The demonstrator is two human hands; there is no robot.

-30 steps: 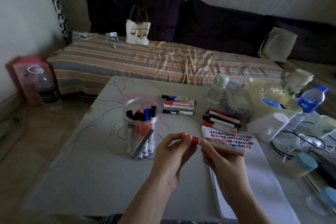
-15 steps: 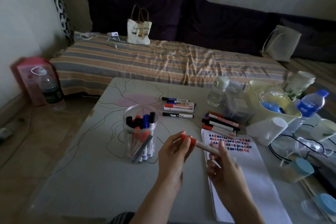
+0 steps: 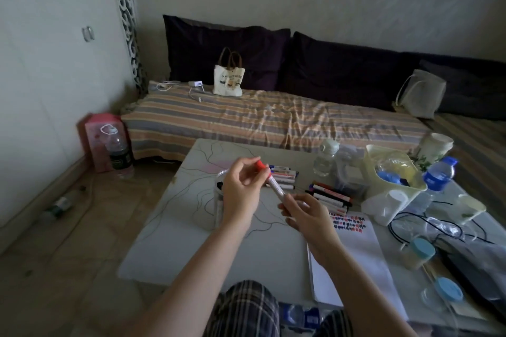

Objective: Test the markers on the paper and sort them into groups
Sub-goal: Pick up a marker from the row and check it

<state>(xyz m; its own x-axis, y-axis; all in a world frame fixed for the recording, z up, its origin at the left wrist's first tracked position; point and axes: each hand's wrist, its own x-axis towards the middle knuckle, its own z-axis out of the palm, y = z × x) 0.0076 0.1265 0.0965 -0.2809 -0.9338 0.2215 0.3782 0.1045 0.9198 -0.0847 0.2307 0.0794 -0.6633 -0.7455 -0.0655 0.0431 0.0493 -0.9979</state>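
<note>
left hand [image 3: 241, 189] pinches red cap end of marker [image 3: 269, 179] | right hand [image 3: 309, 213] grips its barrel, above table middle | paper [image 3: 356, 249] near right edge, many test marks | two sorted groups [image 3: 282, 174] far side | jar [image 3: 220, 200] markers left

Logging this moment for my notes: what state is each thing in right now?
red marker: capped, held in the air by both hands
left hand: fingers pinching the red cap
right hand: curled round the barrel
paper: flat, red and blue marks near its top
clear jar: upright, mostly hidden
</note>
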